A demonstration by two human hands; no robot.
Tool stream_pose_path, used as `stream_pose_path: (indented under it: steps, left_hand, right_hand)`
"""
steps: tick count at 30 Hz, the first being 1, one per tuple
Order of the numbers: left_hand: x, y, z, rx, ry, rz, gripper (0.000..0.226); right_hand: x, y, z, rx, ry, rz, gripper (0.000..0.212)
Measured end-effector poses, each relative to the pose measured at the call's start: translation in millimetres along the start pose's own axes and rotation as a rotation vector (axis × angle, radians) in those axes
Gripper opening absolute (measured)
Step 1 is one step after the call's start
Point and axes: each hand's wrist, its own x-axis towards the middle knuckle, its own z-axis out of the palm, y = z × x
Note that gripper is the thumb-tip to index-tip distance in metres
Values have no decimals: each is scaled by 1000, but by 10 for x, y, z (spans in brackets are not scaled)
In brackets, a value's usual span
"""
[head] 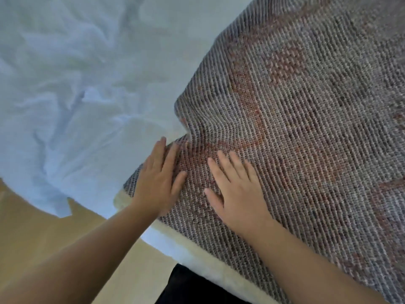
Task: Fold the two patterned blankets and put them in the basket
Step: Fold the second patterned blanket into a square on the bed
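Woven blanket under flat hands

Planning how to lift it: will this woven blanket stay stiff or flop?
Likely floppy: the woven blanket buckles into a soft ridge ahead of the left hand. Its coarse weave probably grips, not slides, under the flat right hand.

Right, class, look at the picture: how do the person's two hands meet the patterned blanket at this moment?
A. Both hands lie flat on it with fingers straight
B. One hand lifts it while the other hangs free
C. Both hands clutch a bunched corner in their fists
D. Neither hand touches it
A: the left hand and the right hand both press flat, fingers straight, on the patterned blanket near its edge, gripping nothing.
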Motion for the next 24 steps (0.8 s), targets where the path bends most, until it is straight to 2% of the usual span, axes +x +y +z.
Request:
stream_pose_path:
  steps: [2,5,8,13,14,17,18,22,24]
  left_hand:
    - [-6,-176,36,-81,3,-65,59]
    - [8,-383,103,-96,4,-11,51]
    - [-54,-581,23,-133,97,-49,46]
    - [-570,-1062,-204,-18,324,-214,53]
    - [-676,-1143,-176,13,320,-263,54]
    - [-785,-1105,-83,94,177,-381,52]
    - [-735,-1045,-62,74,157,-341,51]
    - [-477,-875,124,27,-6,50,68]
    - [-444,-918,238,56,-100,132,73]
  right_hand:
    - [318,-239,0,-23,1,-82,59]
    - [705,-514,49,-86,-40,-166,57]
    - [946,-662,174,-194,-173,-218,62]
    - [1126,-912,308,-231,-319,-246,71]
    - [1158,-982,357,-235,-352,-245,72]
    - [1170,-1056,558,-288,-413,-233,75]
    - [1162,-1044,621,-296,-394,-231,75]
    - [1129,-970,716,-277,-293,-251,73]
    - [1094,-896,683,-263,-273,-272,68]
